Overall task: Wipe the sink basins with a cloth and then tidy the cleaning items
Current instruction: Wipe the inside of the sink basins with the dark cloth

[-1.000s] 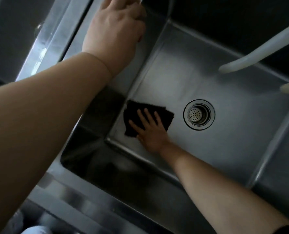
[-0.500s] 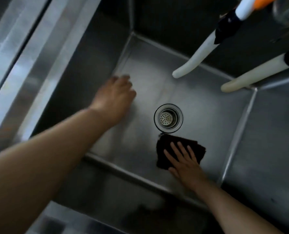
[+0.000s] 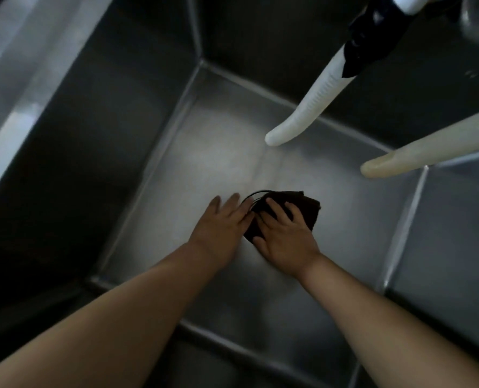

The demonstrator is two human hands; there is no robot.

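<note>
2 hands on a dark cloth (image 3: 302,204) at the bottom of a steel sink (image 3: 154,152).

Right hand (image 3: 284,236) presses it flat, fingers straight; left hand (image 3: 223,225) rests beside it, relaxed, gripping nothing. The folded cloth may bunch and skip the corners.

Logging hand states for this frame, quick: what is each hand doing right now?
Left hand: open, fingers straight, flat on the sink floor at the cloth's edge.
Right hand: open, pressing flat on the dark cloth.
</note>
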